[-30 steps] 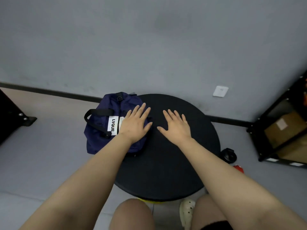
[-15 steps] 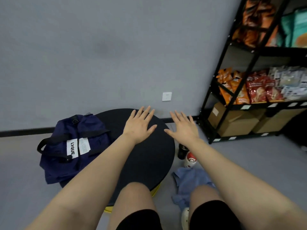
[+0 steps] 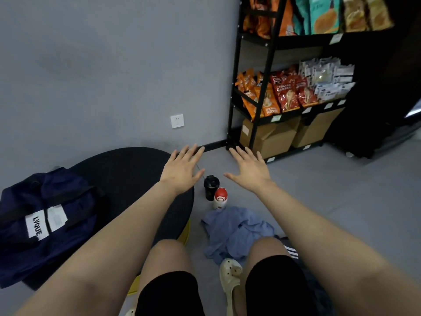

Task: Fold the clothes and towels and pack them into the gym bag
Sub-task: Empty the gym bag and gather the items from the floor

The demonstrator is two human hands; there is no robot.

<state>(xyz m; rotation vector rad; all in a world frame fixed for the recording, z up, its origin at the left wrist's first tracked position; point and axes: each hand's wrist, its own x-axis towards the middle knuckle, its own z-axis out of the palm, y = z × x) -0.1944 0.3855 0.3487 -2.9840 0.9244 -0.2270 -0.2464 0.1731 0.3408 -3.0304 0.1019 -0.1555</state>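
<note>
1. Nearest me are my knees and a cream clog (image 3: 230,273) on the grey floor (image 3: 330,185); I am seated low, so the floor pile sits within easy reach.
2. Between and just beyond my legs lies a crumpled blue shirt (image 3: 232,229), unfolded. A dark piece with white stripes (image 3: 290,249) peeks out by my right knee; I cannot tell what garment it is. I judge the folding has not started.
3. To my left the navy gym bag (image 3: 45,226) slumps on the edge of the round black table (image 3: 127,169), its white label facing up. Whether its zip is open I cannot tell. It sits there, I think, so folded things can go straight in.
4. Just past the shirt stand a red-and-white bottle (image 3: 219,198) and a black cup (image 3: 211,185), touching or nearly so.
5. Both arms stretch forward, palms down. My left hand (image 3: 182,171) hovers over the table's right edge, fingers spread wide, holding nothing. My right hand (image 3: 249,171) hangs above the floor, also splayed and empty.
6. Farthest off, a black shelf (image 3: 268,65) holds snack bags above cardboard boxes (image 3: 273,135), beside a wall socket (image 3: 177,121).
</note>
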